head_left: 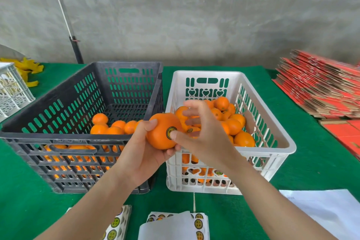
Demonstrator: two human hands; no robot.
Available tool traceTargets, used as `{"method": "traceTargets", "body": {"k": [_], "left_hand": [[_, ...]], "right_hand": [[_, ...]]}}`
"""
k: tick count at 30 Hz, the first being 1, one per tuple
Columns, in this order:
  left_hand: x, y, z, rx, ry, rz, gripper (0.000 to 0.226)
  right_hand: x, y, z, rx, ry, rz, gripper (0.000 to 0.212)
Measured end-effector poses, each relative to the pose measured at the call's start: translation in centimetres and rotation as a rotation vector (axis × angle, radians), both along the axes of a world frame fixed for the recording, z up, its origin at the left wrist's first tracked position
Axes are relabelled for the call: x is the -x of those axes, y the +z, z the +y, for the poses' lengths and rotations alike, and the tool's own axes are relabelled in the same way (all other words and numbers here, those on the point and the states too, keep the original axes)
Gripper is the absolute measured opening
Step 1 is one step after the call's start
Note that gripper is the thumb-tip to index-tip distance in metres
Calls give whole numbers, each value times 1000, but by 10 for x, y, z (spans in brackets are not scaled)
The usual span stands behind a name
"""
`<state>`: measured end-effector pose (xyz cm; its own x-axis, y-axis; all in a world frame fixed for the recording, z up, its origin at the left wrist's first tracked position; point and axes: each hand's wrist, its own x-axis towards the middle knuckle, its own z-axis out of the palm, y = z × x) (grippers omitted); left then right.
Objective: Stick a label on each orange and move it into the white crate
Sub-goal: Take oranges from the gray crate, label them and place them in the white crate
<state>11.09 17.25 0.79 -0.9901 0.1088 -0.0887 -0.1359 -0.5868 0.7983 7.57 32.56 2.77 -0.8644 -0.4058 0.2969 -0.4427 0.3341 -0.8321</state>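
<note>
Between the two crates, just above their adjoining rims, an orange (161, 134) is held in the left hand (144, 156), whose fingers and thumb are curled around it from below and from the left. A round yellow-and-black label (169, 131) is seen on the side of the fruit that faces the camera. The thumb of the right hand (204, 138) is pressed onto the edge of this label, while the other fingers of that hand are spread loosely over the white crate and nothing is gripped by them. The white crate (206, 73) is set on the right and is partly filled with oranges (233, 125); a label can be made out on at least one of them. The black crate (58, 115) is placed just beside it on the left, and more oranges (115, 127) are piled at its near end. Both crates are stood on a green table cover (29, 191). At the near edge, sheets of labels (198, 224) are laid in loose stacks, and a white sheet of paper (331, 212) is spread to the right of them. Flattened red cardboard boxes (319, 87) are stacked at the far right, and part of a small white basket (11, 91) is seen at the far left.
</note>
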Motion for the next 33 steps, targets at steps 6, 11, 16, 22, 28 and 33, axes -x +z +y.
{"method": "traceTargets", "body": {"k": [6,11,16,22,28,33], "left_hand": [[13,-2,8,104,-47,67,44],[56,-6,24,584,177,145,45],[104,-32,40,1448,110,361,26],[109,-45,44,1701,32,345,18],[106,-42,47,1652,70,400,13],[90,-32,51,1548,205,576,24]], "right_hand": [[-2,-26,-12,8,26,211,75],[49,-21,9,64,-105,223,70],[150,-18,44,-315,-380,29,72],[211,-57,75,-817,-502,-150,62],[220,-82,74,-876,-472,-202,64],[204,-58,50,-680,-617,65,77]]}}
